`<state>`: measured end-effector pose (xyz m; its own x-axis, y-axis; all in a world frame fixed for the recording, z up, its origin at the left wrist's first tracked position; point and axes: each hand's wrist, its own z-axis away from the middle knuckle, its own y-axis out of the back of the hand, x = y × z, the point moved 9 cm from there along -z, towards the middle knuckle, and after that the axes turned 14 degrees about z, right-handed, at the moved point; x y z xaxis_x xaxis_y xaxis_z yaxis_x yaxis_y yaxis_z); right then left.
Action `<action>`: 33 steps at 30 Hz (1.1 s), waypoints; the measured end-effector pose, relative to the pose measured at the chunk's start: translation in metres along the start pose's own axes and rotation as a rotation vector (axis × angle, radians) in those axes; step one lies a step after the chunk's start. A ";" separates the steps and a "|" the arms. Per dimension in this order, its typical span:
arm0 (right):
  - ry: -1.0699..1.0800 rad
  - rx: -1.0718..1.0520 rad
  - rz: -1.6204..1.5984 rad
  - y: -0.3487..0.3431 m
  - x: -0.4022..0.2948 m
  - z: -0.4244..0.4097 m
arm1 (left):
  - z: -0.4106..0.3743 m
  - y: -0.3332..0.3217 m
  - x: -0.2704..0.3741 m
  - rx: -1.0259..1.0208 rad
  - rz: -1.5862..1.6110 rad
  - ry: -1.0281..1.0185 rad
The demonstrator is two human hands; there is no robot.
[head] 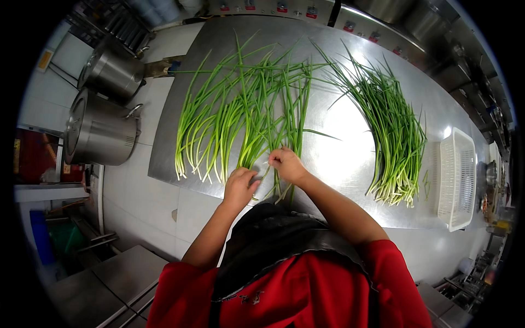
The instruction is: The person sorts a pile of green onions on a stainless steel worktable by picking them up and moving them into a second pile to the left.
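Loose green onions [229, 119] lie spread over the left and middle of a stainless steel table [332, 164], their pale root ends towards me. My left hand [240, 186] is at the near edge, over the root ends, with its thumb and fingers apart; whether it holds a stalk is hidden. My right hand [286, 164], just to its right, pinches a thin green onion stalk between thumb and forefinger. Several stalks run beneath this hand. Farther right lies a thick, aligned pile of green onions [389, 135], which neither hand touches.
A white plastic basket [457, 180] stands at the table's right end, with small green scraps [426, 184] beside it. Two large steel pots [102, 131] [115, 74] stand left of the table. A steel appliance front with knobs [283, 8] borders the far side.
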<state>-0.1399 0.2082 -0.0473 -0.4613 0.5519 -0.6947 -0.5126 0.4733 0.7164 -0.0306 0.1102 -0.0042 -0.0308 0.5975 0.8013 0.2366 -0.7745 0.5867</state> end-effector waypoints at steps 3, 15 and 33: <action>-0.041 -0.007 -0.233 0.008 0.001 0.002 | 0.001 -0.011 0.002 -0.078 -0.062 0.041; -0.511 0.621 -0.324 0.244 0.159 0.153 | 0.002 -0.040 -0.007 -0.203 -0.123 0.184; -0.288 0.557 0.076 0.219 0.143 0.164 | -0.022 -0.103 0.072 -0.467 -0.295 -0.331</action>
<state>-0.1992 0.5030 0.0206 -0.2278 0.7240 -0.6511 0.0038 0.6693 0.7430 -0.0782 0.2284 -0.0040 0.2886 0.7737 0.5640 -0.1864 -0.5324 0.8257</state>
